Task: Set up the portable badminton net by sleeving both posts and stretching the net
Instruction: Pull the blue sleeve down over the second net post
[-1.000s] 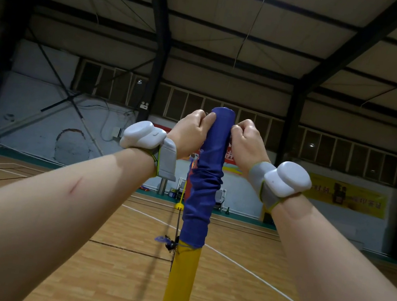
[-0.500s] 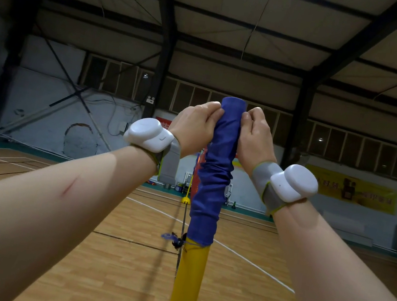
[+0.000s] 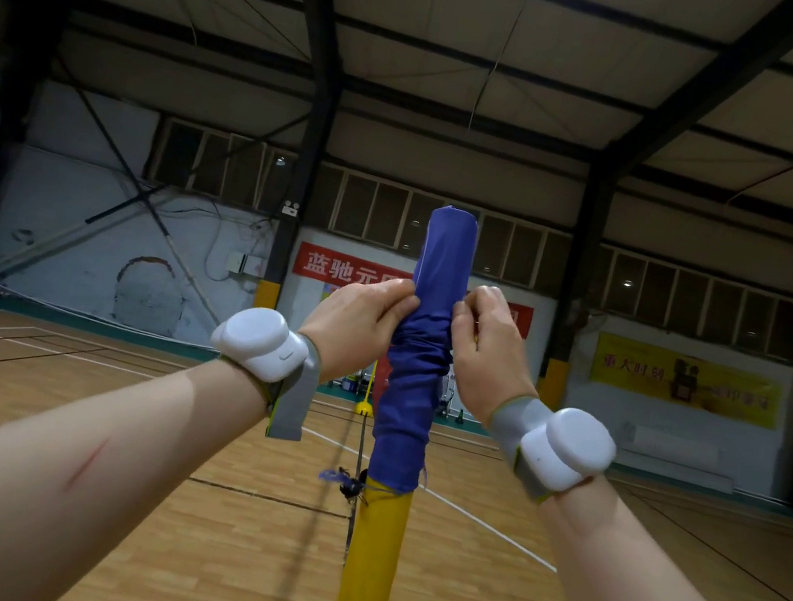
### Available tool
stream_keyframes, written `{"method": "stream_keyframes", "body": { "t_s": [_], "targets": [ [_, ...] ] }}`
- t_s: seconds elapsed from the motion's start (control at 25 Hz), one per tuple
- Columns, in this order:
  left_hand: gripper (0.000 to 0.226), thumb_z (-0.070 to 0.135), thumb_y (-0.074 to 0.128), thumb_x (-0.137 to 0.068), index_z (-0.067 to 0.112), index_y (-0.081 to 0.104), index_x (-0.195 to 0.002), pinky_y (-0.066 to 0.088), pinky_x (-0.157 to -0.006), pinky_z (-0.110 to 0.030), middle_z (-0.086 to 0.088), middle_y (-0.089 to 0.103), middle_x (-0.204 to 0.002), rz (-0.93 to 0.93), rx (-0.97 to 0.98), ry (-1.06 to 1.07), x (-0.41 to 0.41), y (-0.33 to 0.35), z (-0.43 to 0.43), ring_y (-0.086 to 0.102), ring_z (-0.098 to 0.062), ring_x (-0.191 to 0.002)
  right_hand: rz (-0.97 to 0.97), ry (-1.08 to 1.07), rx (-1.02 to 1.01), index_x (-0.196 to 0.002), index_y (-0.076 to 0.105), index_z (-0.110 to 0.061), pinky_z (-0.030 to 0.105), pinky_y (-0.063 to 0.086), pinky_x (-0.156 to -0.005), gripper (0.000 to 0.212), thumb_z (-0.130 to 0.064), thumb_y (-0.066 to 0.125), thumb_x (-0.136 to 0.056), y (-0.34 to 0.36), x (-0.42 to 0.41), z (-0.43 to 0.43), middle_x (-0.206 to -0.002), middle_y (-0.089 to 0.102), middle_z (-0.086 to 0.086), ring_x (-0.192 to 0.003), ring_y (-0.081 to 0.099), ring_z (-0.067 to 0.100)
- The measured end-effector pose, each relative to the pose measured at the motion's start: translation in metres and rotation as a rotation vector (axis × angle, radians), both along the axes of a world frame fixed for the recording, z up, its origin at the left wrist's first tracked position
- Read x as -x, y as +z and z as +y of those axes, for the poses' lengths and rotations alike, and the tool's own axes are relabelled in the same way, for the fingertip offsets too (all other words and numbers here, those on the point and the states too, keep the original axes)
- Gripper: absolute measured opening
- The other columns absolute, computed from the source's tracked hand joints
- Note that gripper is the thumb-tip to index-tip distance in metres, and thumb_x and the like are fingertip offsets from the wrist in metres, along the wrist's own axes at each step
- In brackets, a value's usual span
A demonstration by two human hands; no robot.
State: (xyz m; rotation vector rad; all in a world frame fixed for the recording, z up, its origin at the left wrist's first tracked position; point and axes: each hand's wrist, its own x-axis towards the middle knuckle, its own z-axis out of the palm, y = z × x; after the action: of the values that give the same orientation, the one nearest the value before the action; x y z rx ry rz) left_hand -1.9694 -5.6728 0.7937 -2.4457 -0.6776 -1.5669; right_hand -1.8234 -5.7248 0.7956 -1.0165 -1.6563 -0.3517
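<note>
Two-handed pinch on the blue sleeve (image 3: 414, 386): left hand (image 3: 360, 318) and right hand (image 3: 485, 350) grip bunched cloth on either side, fingers curled in. The sleeve caps the yellow post (image 3: 367, 571) above the hands; its hem sits below the wrists, with bare post beneath. Judgement: this post is partly sleeved; drawing down and stretching the net remain.
</note>
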Motion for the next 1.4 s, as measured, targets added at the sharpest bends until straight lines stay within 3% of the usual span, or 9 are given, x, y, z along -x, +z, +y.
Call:
{"method": "stream_keyframes", "body": {
  "t_s": [0.12,0.24,0.4,0.64,0.8,0.96,1.04,1.16,1.4],
  "targets": [
    [0.021,0.022,0.039,-0.097,0.007,0.054,-0.095,0.04,-0.061,-0.02,0.002,0.053,-0.08,0.04,-0.027,0.03,0.004,-0.008,-0.002,0.053,-0.015,-0.067,-0.003,0.01,0.012,-0.09,0.05,0.002,0.025,0.042,-0.077,0.017,-0.009,0.039,-0.097,-0.008,0.001,-0.003,-0.095,0.041,0.006,-0.084,0.046,0.018],
    [0.023,0.022,0.038,-0.097,0.005,0.054,-0.101,0.048,-0.072,-0.036,-0.007,0.061,-0.086,0.067,-0.009,0.051,0.005,-0.016,-0.007,0.06,-0.028,-0.081,-0.003,0.017,0.019,-0.097,0.053,0.005,0.027,0.045,-0.093,0.018,-0.008,0.041,-0.095,-0.015,0.001,-0.008,-0.114,0.041,0.008,-0.103,0.046,0.014],
    [0.02,0.026,0.039,-0.097,0.019,0.052,-0.083,0.045,-0.063,-0.031,0.004,0.054,-0.073,0.128,0.053,0.026,0.01,-0.008,-0.014,0.055,-0.013,-0.064,-0.006,0.033,0.042,-0.099,0.056,0.008,0.031,0.043,-0.1,0.021,-0.007,0.042,-0.095,-0.02,-0.002,-0.013,-0.125,0.043,0.009,-0.113,0.047,0.016],
    [0.031,0.045,0.035,-0.095,0.03,0.039,-0.069,0.043,-0.053,-0.026,0.006,0.048,-0.06,-0.221,0.158,-0.017,-0.002,0.05,-0.015,0.05,-0.009,-0.052,-0.027,0.009,0.09,-0.087,0.054,0.01,0.03,0.044,-0.093,0.02,-0.005,0.043,-0.094,-0.017,0.001,-0.012,-0.124,0.046,0.01,-0.103,0.049,0.014],
    [0.035,0.03,0.042,-0.096,0.026,0.036,-0.063,0.033,-0.053,-0.024,0.006,0.037,-0.056,-0.385,0.193,-0.196,-0.027,0.05,-0.008,0.036,-0.008,-0.05,0.003,-0.017,0.083,-0.089,0.054,0.013,0.03,0.041,-0.091,0.023,-0.005,0.041,-0.094,-0.019,-0.004,-0.013,-0.124,0.047,0.011,-0.102,0.049,0.017],
    [0.037,0.022,0.044,-0.096,0.026,0.037,-0.06,0.031,-0.053,-0.025,0.006,0.036,-0.057,-0.46,0.208,-0.251,-0.031,0.051,-0.007,0.035,-0.009,-0.053,0.031,0.029,0.077,-0.089,0.053,0.008,0.032,0.044,-0.086,0.024,-0.012,0.041,-0.096,-0.021,-0.005,-0.015,-0.108,0.053,0.009,-0.096,0.053,0.019],
    [0.038,0.02,0.044,-0.096,0.026,0.037,-0.059,0.029,-0.052,-0.023,0.006,0.035,-0.056,-0.438,0.221,-0.273,-0.028,0.053,-0.008,0.034,-0.008,-0.051,0.136,0.093,0.077,-0.09,0.048,-0.004,0.037,0.047,-0.078,0.022,-0.024,0.042,-0.097,-0.007,-0.003,-0.015,-0.088,0.054,0.006,-0.083,0.055,0.02],
    [0.037,0.019,0.044,-0.096,0.024,0.038,-0.06,0.029,-0.05,-0.022,0.006,0.034,-0.055,-0.369,0.223,-0.271,-0.024,0.054,-0.007,0.033,-0.005,-0.049,0.36,0.155,0.091,-0.095,0.042,-0.012,0.05,0.048,-0.086,0.03,-0.041,0.038,-0.096,0.035,0.002,-0.003,-0.084,0.054,0.007,-0.083,0.056,0.029],
    [0.038,0.017,0.043,-0.096,0.027,0.036,-0.06,0.031,-0.055,-0.024,0.006,0.037,-0.057,-0.298,0.2,-0.234,-0.014,0.051,-0.002,0.035,-0.008,-0.054,0.428,0.168,0.093,-0.083,0.04,-0.014,0.04,0.041,-0.072,0.027,-0.037,0.038,-0.097,0.053,0.018,0.022,-0.072,0.046,0.003,-0.074,0.046,0.022]
  ]
}}
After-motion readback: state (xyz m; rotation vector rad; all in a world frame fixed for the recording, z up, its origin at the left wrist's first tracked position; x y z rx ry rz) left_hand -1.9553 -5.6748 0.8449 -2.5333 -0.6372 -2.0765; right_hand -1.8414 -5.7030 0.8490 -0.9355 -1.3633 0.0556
